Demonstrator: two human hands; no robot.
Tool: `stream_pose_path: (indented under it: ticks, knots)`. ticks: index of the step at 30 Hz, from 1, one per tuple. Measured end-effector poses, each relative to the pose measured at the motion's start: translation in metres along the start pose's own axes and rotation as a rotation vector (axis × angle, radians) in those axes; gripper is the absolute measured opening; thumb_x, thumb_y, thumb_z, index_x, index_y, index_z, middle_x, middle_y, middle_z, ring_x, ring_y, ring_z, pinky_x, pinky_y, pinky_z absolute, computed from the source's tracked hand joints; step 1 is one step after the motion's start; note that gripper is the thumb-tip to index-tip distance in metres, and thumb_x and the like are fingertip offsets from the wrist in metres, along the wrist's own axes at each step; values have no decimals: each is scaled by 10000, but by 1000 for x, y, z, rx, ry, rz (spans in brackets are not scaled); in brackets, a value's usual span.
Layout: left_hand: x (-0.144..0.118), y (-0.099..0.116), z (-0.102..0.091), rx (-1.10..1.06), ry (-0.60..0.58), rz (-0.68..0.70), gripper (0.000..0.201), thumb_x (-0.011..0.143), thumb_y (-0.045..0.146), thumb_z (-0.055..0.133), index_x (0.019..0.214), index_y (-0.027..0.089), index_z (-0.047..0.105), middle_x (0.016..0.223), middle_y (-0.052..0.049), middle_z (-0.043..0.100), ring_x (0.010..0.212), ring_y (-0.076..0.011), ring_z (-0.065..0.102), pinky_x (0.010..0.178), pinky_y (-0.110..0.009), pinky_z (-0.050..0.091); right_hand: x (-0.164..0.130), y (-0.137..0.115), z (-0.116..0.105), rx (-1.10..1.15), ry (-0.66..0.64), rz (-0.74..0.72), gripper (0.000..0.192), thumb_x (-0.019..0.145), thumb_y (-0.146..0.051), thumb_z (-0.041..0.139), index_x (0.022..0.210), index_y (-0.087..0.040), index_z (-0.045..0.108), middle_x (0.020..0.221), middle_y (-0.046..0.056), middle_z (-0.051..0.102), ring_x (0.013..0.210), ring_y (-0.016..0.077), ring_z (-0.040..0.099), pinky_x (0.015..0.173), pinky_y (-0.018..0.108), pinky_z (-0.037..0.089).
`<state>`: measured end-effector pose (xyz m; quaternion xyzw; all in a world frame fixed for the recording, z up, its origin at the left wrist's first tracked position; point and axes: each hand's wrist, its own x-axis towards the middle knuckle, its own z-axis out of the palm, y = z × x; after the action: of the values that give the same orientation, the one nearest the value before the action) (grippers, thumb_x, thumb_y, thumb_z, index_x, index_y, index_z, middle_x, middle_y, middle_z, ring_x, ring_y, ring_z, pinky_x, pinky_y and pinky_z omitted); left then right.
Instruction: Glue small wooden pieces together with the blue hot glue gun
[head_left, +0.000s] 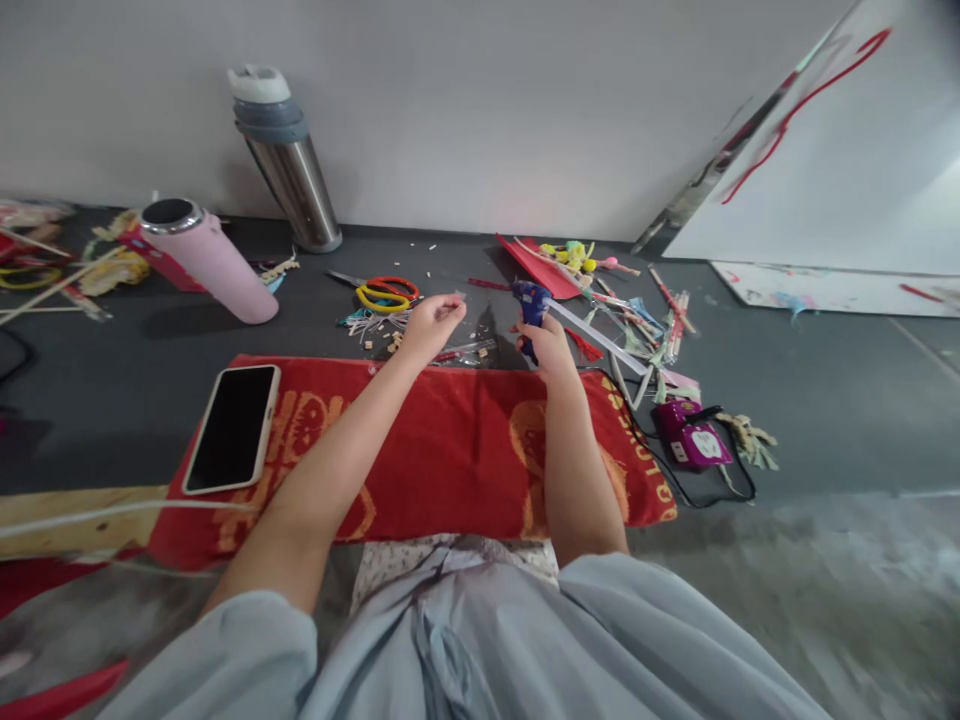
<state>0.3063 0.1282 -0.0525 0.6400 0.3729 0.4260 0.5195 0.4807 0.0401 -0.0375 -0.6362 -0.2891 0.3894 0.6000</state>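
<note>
My right hand (546, 343) is wrapped round the handle of a blue hot glue gun (532, 298), whose nozzle points left. A long whitish glue stick (596, 338) sticks out of its back end. To the left, my left hand (436, 324) is closed in a pinch above the table; whatever its fingertips hold is too small to make out. Just left of that hand lie scissors with yellow and orange handles (384, 294). Small pale wooden bits (394, 343) and a clear plastic packet (469, 353) lie below it.
A red patterned towel (442, 450) covers the table's front edge, with a phone (232, 430) on it. A pink bottle (210, 262) and a steel flask (289, 165) stand left. Yellow pompoms (574, 255), tassels and a purple box (690, 436) with a black cord lie right.
</note>
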Motion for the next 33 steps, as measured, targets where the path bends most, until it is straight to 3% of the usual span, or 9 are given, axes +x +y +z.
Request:
stream_pose_path:
  ticks: [4, 9, 17, 23, 29, 33]
  knots:
    - [4, -3, -1, 68, 16, 8, 181, 804, 278, 649, 914, 135, 667, 1214, -163, 678, 1068, -211, 663, 962, -363, 501, 2, -3, -2, 48, 87, -16, 219, 641, -172, 574, 852, -192, 517, 615, -60, 588, 454, 74, 442, 483, 227, 375]
    - [23, -4, 12, 206, -10, 18, 267, 808, 312, 622, 986, 123, 685, 1011, -126, 731, 906, -210, 680, 881, -368, 518, 7, -5, -4, 121, 220, -54, 255, 659, -183, 542, 909, -200, 495, 618, -77, 572, 450, 73, 416, 475, 228, 369]
    - [95, -11, 75, 362, -143, 172, 181, 805, 282, 569, 836, 148, 687, 983, -109, 743, 925, -205, 689, 877, -305, 514, 14, -7, -11, 213, 283, -89, 261, 667, -191, 550, 922, -218, 504, 673, -55, 588, 482, 84, 431, 481, 235, 379]
    - [140, -24, 110, 453, -170, 206, 88, 730, 238, 604, 710, 191, 676, 878, -106, 750, 866, -244, 660, 889, -379, 488, 15, -10, -15, 251, 314, -103, 250, 680, -204, 561, 919, -217, 489, 684, -58, 584, 478, 72, 427, 492, 227, 384]
    - [152, -33, 115, 573, -153, 203, 66, 708, 259, 644, 689, 205, 677, 823, -87, 742, 941, -296, 644, 1059, -546, 324, 14, -12, -20, 277, 316, -82, 254, 684, -188, 584, 920, -215, 496, 678, -62, 548, 488, 71, 436, 501, 228, 387]
    - [152, -33, 107, 605, -204, 249, 113, 760, 238, 578, 771, 193, 682, 951, -111, 739, 940, -271, 646, 975, -446, 419, 17, -7, -20, 251, 308, -83, 237, 699, -205, 586, 915, -223, 491, 702, -60, 562, 504, 67, 441, 515, 227, 387]
